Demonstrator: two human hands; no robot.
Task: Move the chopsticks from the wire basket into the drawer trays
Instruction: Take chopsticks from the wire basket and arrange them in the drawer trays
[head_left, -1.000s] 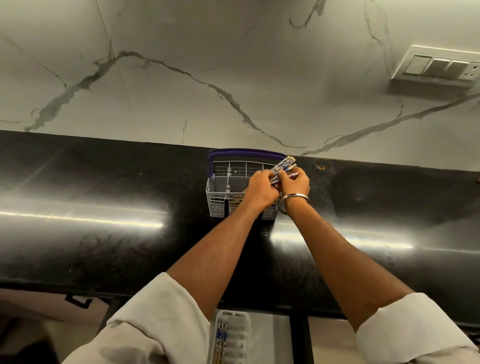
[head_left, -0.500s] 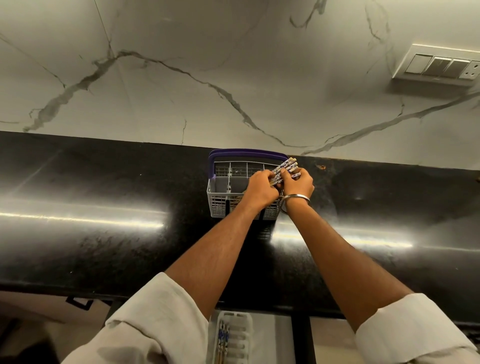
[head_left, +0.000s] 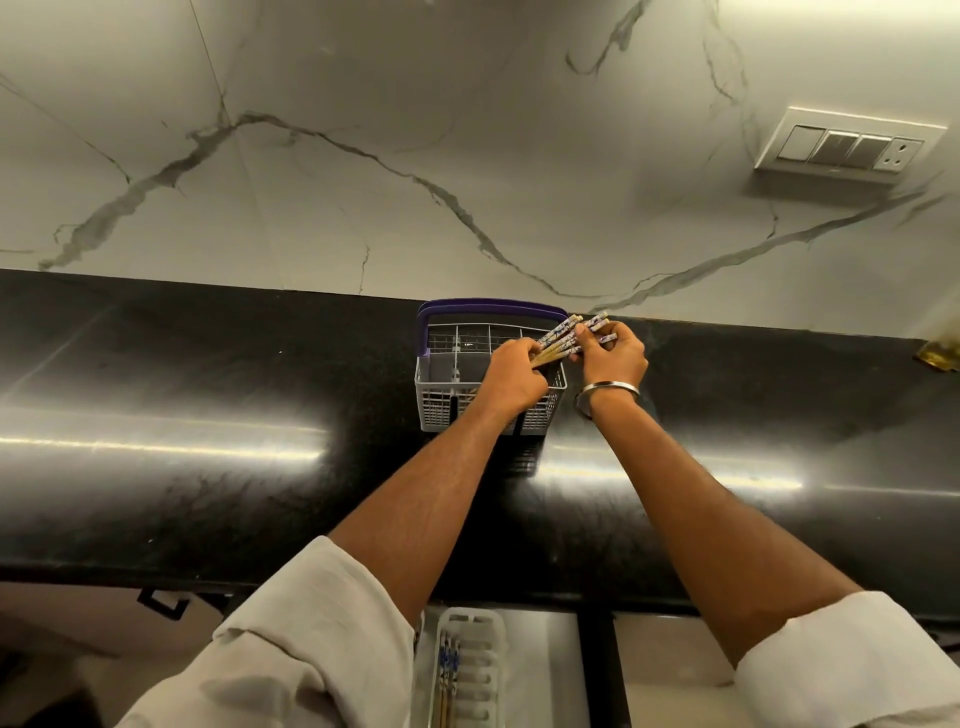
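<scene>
A grey wire basket (head_left: 436, 395) with a purple handle stands at the back of the black counter. Over its right side both hands hold one bundle of patterned chopsticks (head_left: 569, 335), tilted with the decorated ends up and to the right. My left hand (head_left: 511, 376) grips the bundle's lower part above the basket. My right hand (head_left: 613, 356), with a metal bangle on the wrist, pinches the upper part. Below the counter edge a white drawer tray (head_left: 480, 670) holds a few chopsticks (head_left: 448, 675) in its left slot.
The glossy black counter (head_left: 208, 467) runs the full width, backed by a marble wall. A switch panel (head_left: 847, 148) is on the wall at upper right. A brass object (head_left: 940, 356) sits at the counter's far right edge. A dark divider (head_left: 597, 670) stands right of the tray.
The bundle has risen a little and shifted right out of the basket. My right hand has moved right along it, and the chopstick tips fan out more.
</scene>
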